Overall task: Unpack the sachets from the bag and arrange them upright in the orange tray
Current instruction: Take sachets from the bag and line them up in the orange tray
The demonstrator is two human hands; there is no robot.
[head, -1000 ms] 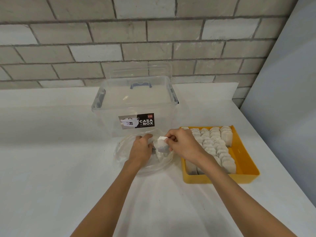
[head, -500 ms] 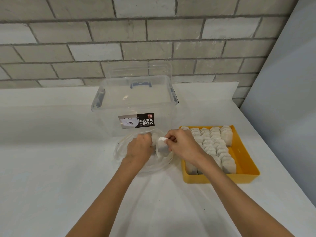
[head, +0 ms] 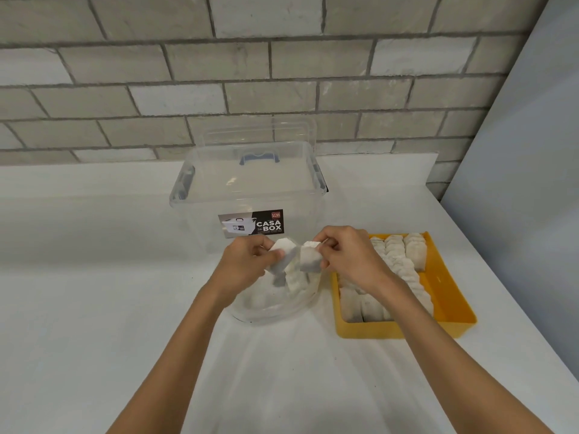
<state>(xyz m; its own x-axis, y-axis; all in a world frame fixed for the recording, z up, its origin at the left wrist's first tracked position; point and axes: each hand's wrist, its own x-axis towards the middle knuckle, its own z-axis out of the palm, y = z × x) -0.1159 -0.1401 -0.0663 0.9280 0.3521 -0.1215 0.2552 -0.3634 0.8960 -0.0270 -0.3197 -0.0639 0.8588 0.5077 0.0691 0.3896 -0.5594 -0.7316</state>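
Observation:
A clear plastic bag lies on the white table in front of the storage box, with pale sachets still inside it. Above the bag my left hand holds a few white sachets between thumb and fingers. My right hand pinches one sachet by its top edge, close beside the left hand's bunch. The orange tray sits to the right, holding several rows of upright sachets; my right wrist hides part of them.
A clear lidded box labelled CASA BOX stands just behind the bag. A grey brick wall runs along the back. A pale panel bounds the table on the right, near the tray.
Both hands have lifted slightly out of the bag. The right hand's sachet has pulled apart from the bunch held by the left hand.

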